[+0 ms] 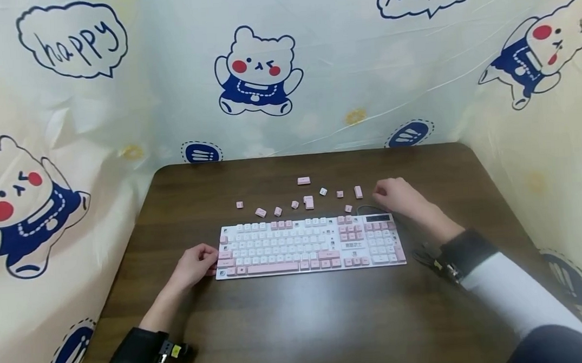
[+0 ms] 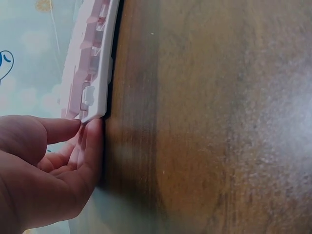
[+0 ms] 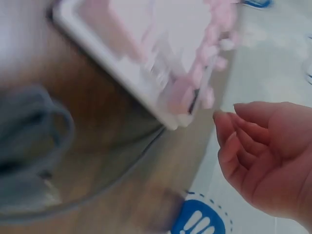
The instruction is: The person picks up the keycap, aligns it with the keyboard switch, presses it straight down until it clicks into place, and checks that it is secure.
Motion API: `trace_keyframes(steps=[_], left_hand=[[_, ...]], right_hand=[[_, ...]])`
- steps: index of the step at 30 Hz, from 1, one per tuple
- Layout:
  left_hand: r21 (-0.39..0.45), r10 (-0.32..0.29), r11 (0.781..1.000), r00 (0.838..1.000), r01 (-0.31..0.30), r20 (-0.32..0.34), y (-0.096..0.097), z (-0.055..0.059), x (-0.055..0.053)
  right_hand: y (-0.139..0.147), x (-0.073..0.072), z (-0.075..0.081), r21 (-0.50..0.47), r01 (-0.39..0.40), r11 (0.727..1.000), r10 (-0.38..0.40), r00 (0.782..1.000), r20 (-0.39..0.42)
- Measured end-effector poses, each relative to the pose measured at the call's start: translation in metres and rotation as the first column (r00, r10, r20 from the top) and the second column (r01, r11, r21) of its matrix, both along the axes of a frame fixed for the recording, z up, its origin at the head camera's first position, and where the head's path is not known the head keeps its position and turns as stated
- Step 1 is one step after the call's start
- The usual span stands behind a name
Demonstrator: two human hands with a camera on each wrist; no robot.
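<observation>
A white and pink keyboard [image 1: 274, 251] lies flat on the brown table, with its keys facing up. At its left edge my left hand [image 1: 192, 266] holds the side; the left wrist view has the thumb and fingertips pinching the keyboard's corner [image 2: 95, 105]. Beyond the top right corner is my right hand [image 1: 400, 197], its fingers loosely curled. Nothing shows between those fingers in the right wrist view, where the hand [image 3: 268, 158] is apart from the blurred keyboard [image 3: 131, 58]. Several loose pink and white keycaps [image 1: 358, 192] are scattered behind the keyboard.
A dark bundled cable [image 1: 427, 258] lies right of the keyboard, near my right wrist; its cord [image 3: 122, 173] runs to the keyboard's back. The wooden table [image 1: 297, 327] ends against a patterned curtain [image 1: 325, 82] at the back and sides.
</observation>
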State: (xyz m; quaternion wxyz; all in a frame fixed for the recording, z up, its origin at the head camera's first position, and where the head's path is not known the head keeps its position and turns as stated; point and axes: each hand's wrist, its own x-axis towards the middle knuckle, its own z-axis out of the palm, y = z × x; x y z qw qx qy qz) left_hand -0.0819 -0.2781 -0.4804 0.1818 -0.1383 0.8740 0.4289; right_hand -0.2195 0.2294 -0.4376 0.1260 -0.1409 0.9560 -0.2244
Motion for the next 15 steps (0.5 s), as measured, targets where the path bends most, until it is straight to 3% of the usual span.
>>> trace_keyframes(steps=[6,15], left_hand=[[0.022,-0.006,1.0,1.0,0.007,-0.016,0.007,-0.001,-0.001],[-0.003,0.017,1.0,1.0,-0.017,-0.016,0.0,0.001,0.002]], right_hand=[[-0.016,-0.024,-0.008,0.026,0.005,1.0,-0.006,0.999,0.051],[-0.037,-0.042,-0.018,0.037,-0.022,0.999,0.017,0.993,0.121]])
